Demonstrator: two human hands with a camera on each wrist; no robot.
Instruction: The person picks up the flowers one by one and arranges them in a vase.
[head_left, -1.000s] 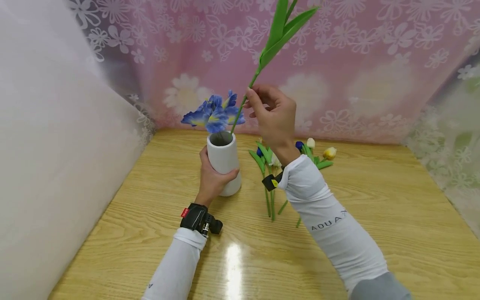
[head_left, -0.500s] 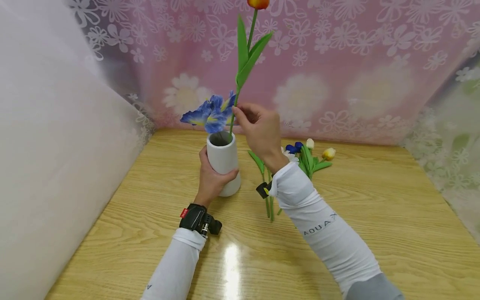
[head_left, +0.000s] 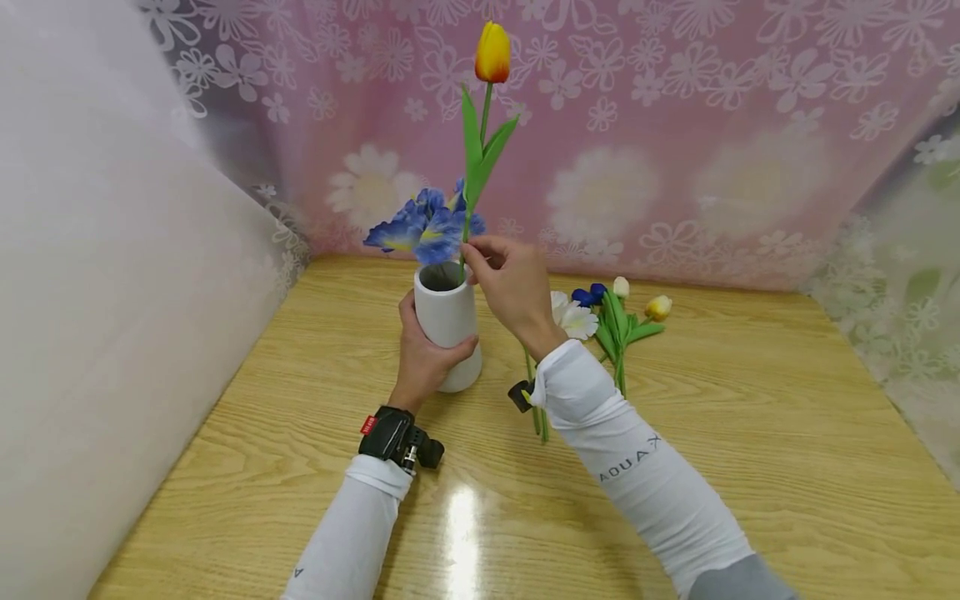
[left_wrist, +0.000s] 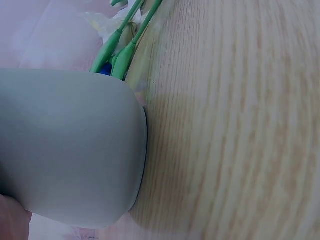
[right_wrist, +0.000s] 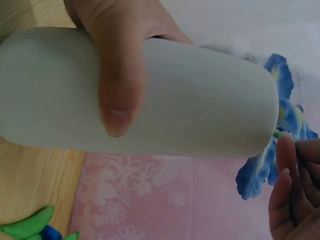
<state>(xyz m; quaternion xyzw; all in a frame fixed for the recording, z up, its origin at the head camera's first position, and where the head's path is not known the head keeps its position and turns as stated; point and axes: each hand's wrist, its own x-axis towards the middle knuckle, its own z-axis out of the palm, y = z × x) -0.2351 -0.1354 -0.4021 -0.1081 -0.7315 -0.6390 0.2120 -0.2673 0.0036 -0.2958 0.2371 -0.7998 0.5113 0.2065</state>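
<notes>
My left hand (head_left: 429, 354) grips a white vase (head_left: 444, 312) round its side, thumb across the front; the vase stands upright on the table. Blue iris blooms (head_left: 427, 225) with yellow streaks rise out of its mouth. Between thumb and fingers, my right hand (head_left: 513, 283) pinches the green stem of a yellow-and-red tulip (head_left: 492, 54) just above the rim. The stem's lower end is inside the mouth, hidden by the vase wall. In the right wrist view, the pinching fingertips (right_wrist: 286, 150) are right beside the rim, next to the iris petals.
To the right lie several loose artificial flowers on the wooden table (head_left: 315, 492): a white flower (head_left: 576, 321), a dark blue one (head_left: 588, 295) and a pale yellow tulip (head_left: 658, 308). A pink floral curtain (head_left: 675, 167) hangs behind, and a white sheet (head_left: 135, 292) borders the left.
My right hand has moved down and left with the tulip, its stem sinking into the vase and the bloom coming into view. The left hand and vase have stayed in place.
</notes>
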